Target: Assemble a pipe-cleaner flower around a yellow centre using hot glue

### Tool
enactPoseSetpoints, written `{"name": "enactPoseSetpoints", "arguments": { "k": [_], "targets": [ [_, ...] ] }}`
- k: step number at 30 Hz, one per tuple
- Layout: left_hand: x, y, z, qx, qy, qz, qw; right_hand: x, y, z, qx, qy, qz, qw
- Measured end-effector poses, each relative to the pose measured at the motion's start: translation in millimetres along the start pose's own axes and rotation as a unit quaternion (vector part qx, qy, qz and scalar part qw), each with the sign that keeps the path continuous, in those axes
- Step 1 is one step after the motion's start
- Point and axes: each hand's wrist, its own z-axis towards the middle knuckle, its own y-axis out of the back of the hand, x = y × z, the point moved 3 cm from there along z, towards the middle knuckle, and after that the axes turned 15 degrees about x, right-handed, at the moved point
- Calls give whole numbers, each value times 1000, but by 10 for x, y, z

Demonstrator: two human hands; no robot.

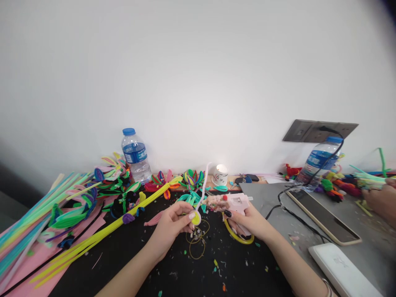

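Near the middle of the table, my left hand (173, 222) pinches a small coiled disc (196, 218), yellow in the centre with a white rim. A white pipe cleaner (204, 179) sticks up from it. My right hand (252, 220) is wrapped round the grip of a pink glue gun (236, 202). Its nozzle points left and sits close to the disc; whether they touch, I cannot tell. Under the gun hangs or lies a yellow ring (247, 240), partly behind my fingers. Thin gold-coloured loops (197, 251) lie on the black mat below the disc.
Pipe cleaner bundles (102, 231) and pipe cleaner flowers (122, 202) fill the left. Bottles (136, 156) and a paper cup (220, 175) stand along the wall. To the right are a phone (323, 216), a power bank (343, 268), black cables (305, 220) and another person's hand (382, 202).
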Motion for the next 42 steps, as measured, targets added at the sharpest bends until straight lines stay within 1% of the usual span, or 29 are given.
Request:
{"name": "enactPoseSetpoints", "arguments": {
  "k": [5,9,12,16,18,20,22,23,24,25,26,27,29,31,33,35,37,40,42],
  "targets": [
    [3,8,-1,5,-3,1,1000,47,3,-7,-21,9,18,1000],
    [8,6,7,6,-5,0,1000,14,-4,-18,8,-12,10,1000],
    [15,5,6,7,-5,2,1000,-38,2,-19,10,-27,2,1000],
    [17,6,-2,5,-5,-1,1000,-39,11,-7,-2,-1,7,1000],
    [14,5,-3,4,-5,-1,1000,-20,33,-3,-20,13,11,1000],
    [9,3,-1,3,-6,0,1000,1,81,-8,-52,24,12,998],
    [5,1,4,2,-6,1,1000,27,159,-22,-100,25,-16,995],
    [5,1,7,1,-6,1,1000,45,209,-36,-136,21,-48,989],
    [5,2,10,0,-7,2,1000,68,261,-53,-174,13,-98,980],
    [7,3,12,-1,-8,3,1000,99,317,-77,-223,5,-160,962],
    [9,6,13,-2,-9,6,1000,138,370,-107,-278,-5,-230,933],
    [12,9,14,-2,-9,9,1000,175,411,-133,-317,-20,-300,900],
    [20,16,14,-5,-11,12,1000,222,474,-173,-358,-69,-403,840],
    [26,22,14,-7,-12,13,1000,221,533,-209,-366,-138,-452,801],
    [29,26,15,-8,-13,15,1000,184,599,-251,-367,-206,-473,774],
    [32,26,17,-7,-14,17,1000,122,668,-284,-357,-255,-494,751],
    [35,25,16,-4,-15,17,1000,44,735,-295,-337,-273,-528,730],
    [42,28,12,-2,-14,18,1000,-81,816,-285,-302,-280,-577,705],
    [48,32,12,2,-11,22,1000,-101,841,-284,-318,-271,-607,676]
  ]
}}
